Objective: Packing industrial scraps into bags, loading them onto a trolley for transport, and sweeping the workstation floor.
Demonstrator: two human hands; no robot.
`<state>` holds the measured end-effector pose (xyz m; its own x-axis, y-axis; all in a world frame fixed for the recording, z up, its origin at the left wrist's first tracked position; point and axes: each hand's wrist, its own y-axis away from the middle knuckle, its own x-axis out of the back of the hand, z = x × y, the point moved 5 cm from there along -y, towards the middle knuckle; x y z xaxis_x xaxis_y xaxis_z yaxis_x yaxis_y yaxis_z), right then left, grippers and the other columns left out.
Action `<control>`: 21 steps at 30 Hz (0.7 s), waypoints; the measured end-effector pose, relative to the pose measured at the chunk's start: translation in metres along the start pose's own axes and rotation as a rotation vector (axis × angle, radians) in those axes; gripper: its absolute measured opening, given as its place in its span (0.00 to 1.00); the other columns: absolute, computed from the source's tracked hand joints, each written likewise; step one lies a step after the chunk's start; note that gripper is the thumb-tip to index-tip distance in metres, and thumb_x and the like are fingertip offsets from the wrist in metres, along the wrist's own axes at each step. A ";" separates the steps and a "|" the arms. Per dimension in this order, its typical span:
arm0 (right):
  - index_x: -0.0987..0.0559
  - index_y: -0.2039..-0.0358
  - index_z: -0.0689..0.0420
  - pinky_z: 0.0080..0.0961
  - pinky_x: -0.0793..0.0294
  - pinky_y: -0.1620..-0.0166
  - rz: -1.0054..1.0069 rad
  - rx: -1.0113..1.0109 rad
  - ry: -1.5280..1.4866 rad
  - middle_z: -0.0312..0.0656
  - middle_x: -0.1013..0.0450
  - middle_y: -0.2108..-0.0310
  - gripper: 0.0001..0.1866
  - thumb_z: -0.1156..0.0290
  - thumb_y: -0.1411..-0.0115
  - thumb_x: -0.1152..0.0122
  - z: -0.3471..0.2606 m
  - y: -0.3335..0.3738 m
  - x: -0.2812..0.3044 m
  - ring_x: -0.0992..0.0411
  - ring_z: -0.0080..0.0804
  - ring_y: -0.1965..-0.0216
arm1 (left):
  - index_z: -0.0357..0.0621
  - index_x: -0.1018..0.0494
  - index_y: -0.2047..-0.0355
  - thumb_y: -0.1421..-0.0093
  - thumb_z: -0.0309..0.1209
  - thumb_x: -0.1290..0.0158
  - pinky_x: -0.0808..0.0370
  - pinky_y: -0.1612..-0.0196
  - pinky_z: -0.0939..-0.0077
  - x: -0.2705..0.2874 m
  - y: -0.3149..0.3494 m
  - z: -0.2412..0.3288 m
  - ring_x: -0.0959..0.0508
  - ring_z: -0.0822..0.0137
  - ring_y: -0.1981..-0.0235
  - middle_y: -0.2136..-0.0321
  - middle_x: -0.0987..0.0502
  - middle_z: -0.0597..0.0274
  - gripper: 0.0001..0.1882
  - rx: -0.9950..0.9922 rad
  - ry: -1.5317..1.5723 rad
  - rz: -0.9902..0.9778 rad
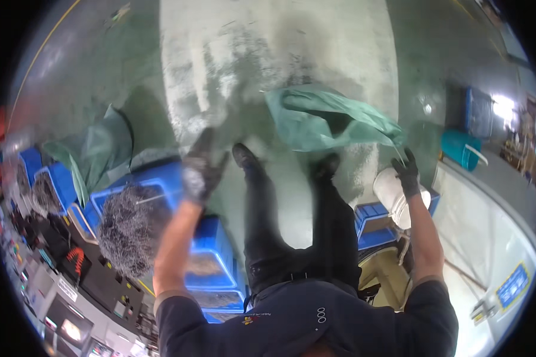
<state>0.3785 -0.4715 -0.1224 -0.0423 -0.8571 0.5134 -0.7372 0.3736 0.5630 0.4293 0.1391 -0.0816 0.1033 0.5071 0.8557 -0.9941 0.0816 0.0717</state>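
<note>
My right hand [406, 174], in a dark glove, pinches the corner of a green sack [315, 140]. The sack sags to the left above the floor, its mouth partly agape. My left hand [201, 169], also dark-gloved and a little blurred, is raised with its thumb apart from the fingers and nothing in it. Just below and left of it sits a blue bin [176, 178] heaped with grey, curly metal shavings [131, 223]. Another green sack [104, 146] stands crumpled at the far side of that bin.
More blue bins [211, 238] stack up by my left leg, and others [57, 184] stand further left. At right are a white bucket [393, 193], a blue crate [375, 232], a teal bucket [460, 150] and a pale cabinet [476, 226]. A worn white strip [220, 35] crosses the green floor.
</note>
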 end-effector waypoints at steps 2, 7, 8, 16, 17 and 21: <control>0.41 0.41 0.53 0.26 0.25 0.64 -0.065 0.110 -0.135 0.45 0.33 0.51 0.42 0.68 0.56 0.30 0.001 -0.020 -0.016 0.31 0.38 0.55 | 0.44 0.37 0.45 0.51 0.41 0.43 0.42 0.41 0.61 -0.022 -0.037 0.114 0.39 0.53 0.42 0.44 0.38 0.52 0.34 -0.346 -0.026 -0.146; 0.45 0.40 0.54 0.31 0.31 0.51 -0.490 0.354 -0.220 0.44 0.37 0.47 0.51 0.59 0.62 0.26 -0.041 -0.044 -0.054 0.35 0.38 0.49 | 0.41 0.39 0.44 0.56 0.53 0.45 0.56 0.36 0.56 -0.146 -0.073 0.246 0.52 0.53 0.36 0.38 0.48 0.53 0.42 -0.651 -0.219 -0.295; 0.45 0.39 0.55 0.30 0.33 0.48 -0.731 0.195 -0.887 0.44 0.37 0.46 0.52 0.59 0.63 0.26 -0.046 -0.044 -0.064 0.35 0.36 0.48 | 0.39 0.40 0.44 0.57 0.53 0.44 0.56 0.36 0.56 -0.164 -0.078 0.254 0.53 0.53 0.36 0.38 0.50 0.53 0.44 -0.620 -0.195 -0.295; 0.42 0.41 0.56 0.28 0.36 0.44 -0.596 0.416 -0.349 0.42 0.35 0.47 0.44 0.60 0.56 0.30 -0.009 -0.105 -0.066 0.36 0.31 0.48 | 0.52 0.39 0.43 0.48 0.33 0.54 0.51 0.36 0.56 -0.205 -0.079 0.261 0.48 0.56 0.37 0.39 0.46 0.57 0.28 -0.783 -0.322 -0.279; 0.40 0.42 0.56 0.29 0.36 0.44 -0.586 0.588 -0.159 0.42 0.35 0.47 0.42 0.61 0.55 0.30 -0.010 -0.104 -0.068 0.36 0.32 0.48 | 0.52 0.39 0.43 0.48 0.34 0.53 0.51 0.36 0.56 -0.199 -0.073 0.260 0.47 0.56 0.37 0.39 0.45 0.58 0.29 -0.820 -0.355 -0.253; 0.27 0.53 0.52 0.29 0.32 0.50 -0.621 0.783 0.273 0.41 0.29 0.54 0.25 0.52 0.48 0.41 0.013 -0.115 -0.093 0.31 0.37 0.53 | 0.50 0.33 0.48 0.54 0.34 0.43 0.46 0.39 0.53 -0.187 -0.086 0.249 0.42 0.54 0.40 0.42 0.39 0.59 0.30 -0.733 -0.356 -0.201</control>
<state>0.4588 -0.4396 -0.2432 0.5771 -0.6743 0.4608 -0.8133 -0.5254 0.2498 0.4869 -0.1761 -0.1197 0.1377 0.1322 0.9816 -0.6717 0.7408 -0.0055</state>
